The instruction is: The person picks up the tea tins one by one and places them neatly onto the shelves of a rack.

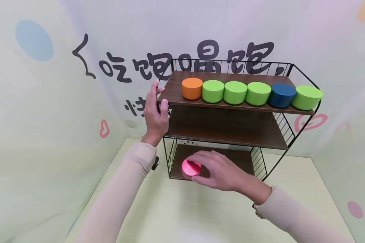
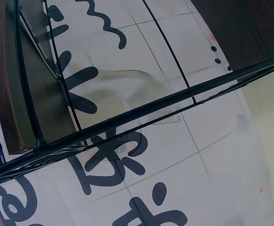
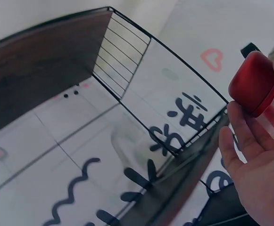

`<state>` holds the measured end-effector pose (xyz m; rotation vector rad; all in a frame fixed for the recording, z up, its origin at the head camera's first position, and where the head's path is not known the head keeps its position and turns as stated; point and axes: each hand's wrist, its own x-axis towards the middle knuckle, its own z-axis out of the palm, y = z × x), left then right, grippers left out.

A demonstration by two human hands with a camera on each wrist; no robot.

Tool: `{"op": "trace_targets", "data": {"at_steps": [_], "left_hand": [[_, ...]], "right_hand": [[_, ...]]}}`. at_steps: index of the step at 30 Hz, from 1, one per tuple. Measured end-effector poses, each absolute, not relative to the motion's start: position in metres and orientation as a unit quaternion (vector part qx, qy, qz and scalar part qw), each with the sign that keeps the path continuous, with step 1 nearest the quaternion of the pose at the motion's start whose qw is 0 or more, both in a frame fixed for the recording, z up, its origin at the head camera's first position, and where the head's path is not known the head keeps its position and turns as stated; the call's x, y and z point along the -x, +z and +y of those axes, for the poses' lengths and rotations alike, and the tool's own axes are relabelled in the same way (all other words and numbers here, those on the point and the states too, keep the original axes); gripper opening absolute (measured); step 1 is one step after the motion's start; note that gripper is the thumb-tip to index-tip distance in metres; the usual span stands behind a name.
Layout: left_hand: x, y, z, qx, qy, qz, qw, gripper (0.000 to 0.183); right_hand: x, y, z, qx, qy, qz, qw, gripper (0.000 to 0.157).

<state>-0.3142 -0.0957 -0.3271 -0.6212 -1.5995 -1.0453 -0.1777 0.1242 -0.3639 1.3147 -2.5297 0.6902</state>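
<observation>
A small round red tin [image 1: 190,168], bright pink in the head view, is pinched between the thumb and fingers of my right hand [image 1: 222,170]. The hand holds it at the front left of the rack's bottom shelf [image 1: 231,157]. In the right wrist view the red tin [image 3: 253,84] shows from its side, fingers beneath. My left hand [image 1: 157,116] grips the left end of the three-tier rack [image 1: 225,126] at the top shelf [image 1: 176,92], thumb at the front. The left wrist view shows mostly the rack's black wire frame [image 2: 141,108], with only a sliver of that hand.
Along the front of the top shelf stand an orange tin [image 1: 192,89], several green tins [image 1: 213,91] and a dark blue tin [image 1: 281,96]. The rack stands on a pale table [image 1: 176,216]. A printed white cloth [image 1: 124,27] hangs behind it and at the sides.
</observation>
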Motion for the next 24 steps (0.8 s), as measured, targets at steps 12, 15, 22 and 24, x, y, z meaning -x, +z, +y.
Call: {"op": "trace_targets", "data": {"at_steps": [12,15,22,24], "left_hand": [[0.313,-0.329,-0.098,0.254,-0.435,-0.675,0.538,0.055],[0.313,-0.329,-0.098,0.258,-0.434,-0.676,0.537,0.055],[0.315,-0.329,-0.097,0.251,-0.424,-0.688,0.532,0.056],[0.314,-0.329,-0.097,0.251,-0.424,-0.69,0.531,0.056]], "right_hand": [[0.184,-0.321,0.123,-0.46,0.22,-0.852,0.119,0.054],[0.187,-0.309,0.123,-0.471,0.23,-0.841,0.135,0.054],[0.19,-0.281,0.121,-0.484,0.234,-0.827,0.163,0.05],[0.19,-0.273,0.12,-0.486,0.227,-0.826,0.171,0.05]]}}
